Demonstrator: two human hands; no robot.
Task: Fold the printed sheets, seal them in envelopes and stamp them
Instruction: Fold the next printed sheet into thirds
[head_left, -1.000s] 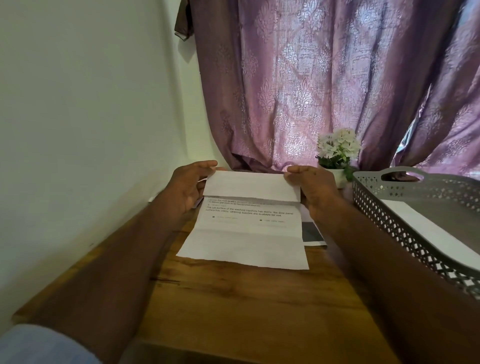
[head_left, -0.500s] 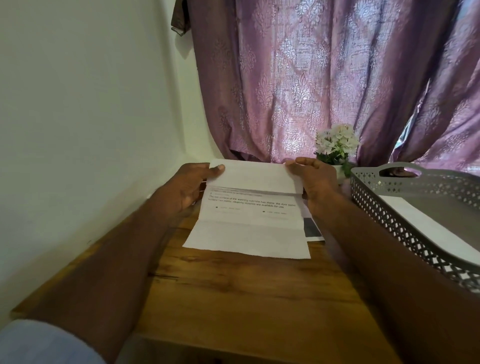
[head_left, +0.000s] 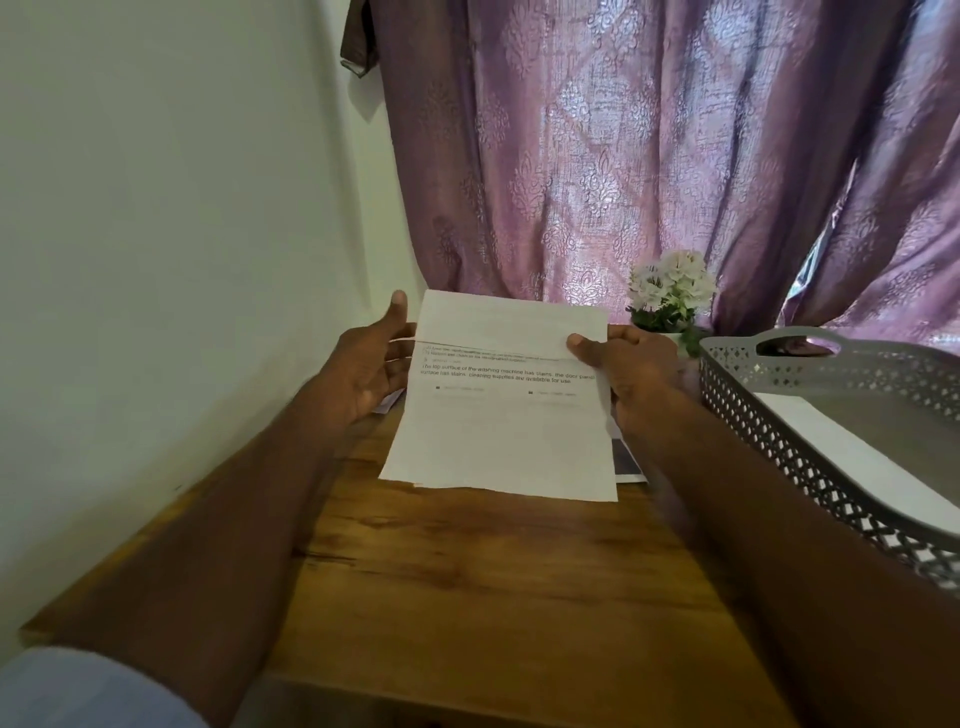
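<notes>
A white printed sheet (head_left: 501, 436) is lifted off the wooden table (head_left: 483, 582), its top part folded forward over the text. My right hand (head_left: 626, 371) pinches the sheet's right edge at the fold, thumb on the front. At the left edge, my left hand (head_left: 363, 366) is spread beside the sheet with straight fingers, thumb up near the top corner. More paper (head_left: 626, 460) lies on the table under the sheet, mostly hidden.
A grey perforated tray (head_left: 810, 447) with a white envelope or sheet (head_left: 852, 457) inside stands at the right. A small pot of white flowers (head_left: 667, 296) sits by the purple curtain (head_left: 649, 156). A white wall (head_left: 171, 260) borders the table's left side.
The sheet has risen from the table and its folded top stands more upright. My left hand has let go of the top corner and spread out beside the edge.
</notes>
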